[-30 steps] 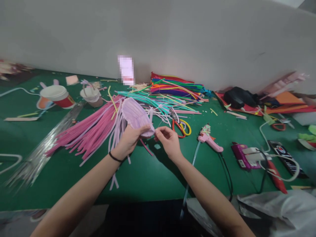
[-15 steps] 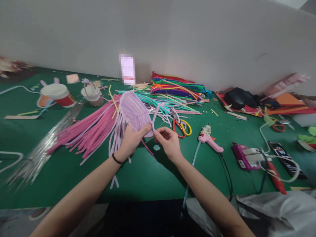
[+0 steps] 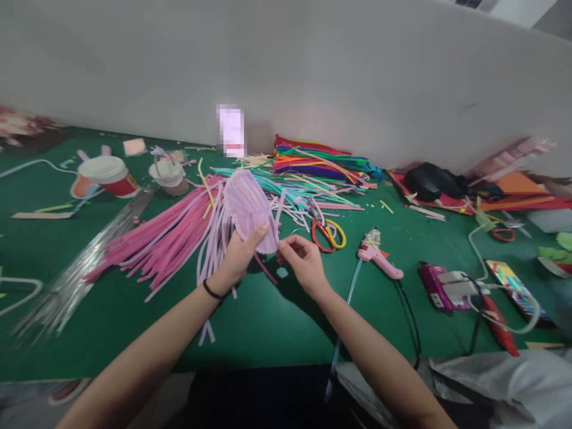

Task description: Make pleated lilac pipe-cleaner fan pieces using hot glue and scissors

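My left hand (image 3: 241, 253) is closed around the lower edge of a lilac piece (image 3: 250, 205) made of pipe cleaners laid side by side, thumb on its front. At its right edge, my right hand (image 3: 301, 262) pinches a lilac pipe cleaner (image 3: 280, 208), whose free end sticks up beside the piece. Loose lilac pipe cleaners (image 3: 210, 238) and a fan of pink pipe cleaners (image 3: 165, 238) lie on the green table left of my hands. Scissors (image 3: 328, 232) with red and yellow handles rest just beyond my right hand.
Multicoloured pipe cleaners (image 3: 322, 164) are heaped by the wall. A pink glue gun (image 3: 379, 259) with its cable lies to the right, near a purple power adapter (image 3: 440, 286) and a phone (image 3: 518, 289). Paper cups (image 3: 109, 176) and silvery strips (image 3: 84, 268) are on the left.
The lilac piece has turned slightly more upright in my left hand. My right hand keeps its pinch at the edge. The phone on the right now shows a bright, colourful screen.
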Action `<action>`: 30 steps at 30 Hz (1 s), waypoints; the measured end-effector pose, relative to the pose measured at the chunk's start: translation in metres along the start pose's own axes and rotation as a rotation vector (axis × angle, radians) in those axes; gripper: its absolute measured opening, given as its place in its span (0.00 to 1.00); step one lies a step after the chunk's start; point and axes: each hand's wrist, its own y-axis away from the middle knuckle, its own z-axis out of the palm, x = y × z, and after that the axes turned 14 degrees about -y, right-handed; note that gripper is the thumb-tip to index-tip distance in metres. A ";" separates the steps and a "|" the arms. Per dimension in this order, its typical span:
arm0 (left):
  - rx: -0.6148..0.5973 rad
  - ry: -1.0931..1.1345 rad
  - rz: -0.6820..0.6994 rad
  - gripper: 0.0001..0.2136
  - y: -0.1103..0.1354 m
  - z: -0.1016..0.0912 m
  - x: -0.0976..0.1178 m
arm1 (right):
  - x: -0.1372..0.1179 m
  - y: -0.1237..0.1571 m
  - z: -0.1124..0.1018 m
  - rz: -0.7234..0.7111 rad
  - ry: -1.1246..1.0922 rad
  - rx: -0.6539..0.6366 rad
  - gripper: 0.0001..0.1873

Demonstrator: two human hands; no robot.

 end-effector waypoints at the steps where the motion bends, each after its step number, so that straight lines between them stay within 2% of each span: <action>1: 0.006 0.049 -0.017 0.16 -0.001 0.000 0.003 | 0.000 0.000 0.000 -0.014 0.020 0.002 0.18; 4: 0.079 0.179 -0.048 0.19 -0.006 -0.004 0.013 | 0.003 0.002 -0.003 -0.042 0.124 -0.034 0.17; 6: 0.120 0.196 -0.053 0.19 -0.010 -0.010 0.018 | 0.006 0.003 -0.006 -0.060 0.244 -0.119 0.14; 8: 0.104 0.164 -0.071 0.17 -0.013 -0.017 0.020 | 0.006 0.004 -0.009 -0.092 0.379 -0.247 0.10; 11: -0.028 0.103 -0.169 0.14 -0.014 -0.027 0.022 | 0.003 0.002 -0.018 -0.146 0.496 -0.368 0.10; 14: -0.187 0.055 -0.274 0.14 -0.014 -0.034 0.022 | -0.005 -0.006 -0.028 -0.111 0.433 -0.233 0.14; 16: -0.270 0.016 -0.300 0.15 -0.014 -0.038 0.021 | -0.012 -0.011 -0.034 -0.030 0.272 -0.111 0.19; 18: -0.362 -0.046 -0.320 0.16 -0.016 -0.041 0.021 | -0.022 -0.014 -0.038 0.066 0.087 -0.066 0.24; 20: -0.475 -0.133 -0.353 0.17 -0.018 -0.045 0.021 | -0.031 -0.014 -0.041 0.174 -0.019 -0.092 0.29; 22: -0.592 -0.219 -0.387 0.17 -0.020 -0.050 0.021 | -0.040 -0.011 -0.044 0.272 -0.010 -0.163 0.33; 24: -0.684 -0.266 -0.405 0.16 -0.020 -0.054 0.021 | -0.047 -0.007 -0.048 0.272 0.144 -0.233 0.30; 26: -0.736 -0.235 -0.403 0.16 -0.019 -0.055 0.019 | -0.053 -0.002 -0.054 0.170 0.411 -0.262 0.23; 28: -0.759 -0.161 -0.407 0.17 -0.018 -0.054 0.016 | -0.056 0.002 -0.060 0.064 0.725 -0.242 0.18; 30: -0.745 -0.102 -0.429 0.18 -0.019 -0.053 0.013 | -0.056 0.005 -0.066 -0.004 1.076 -0.178 0.19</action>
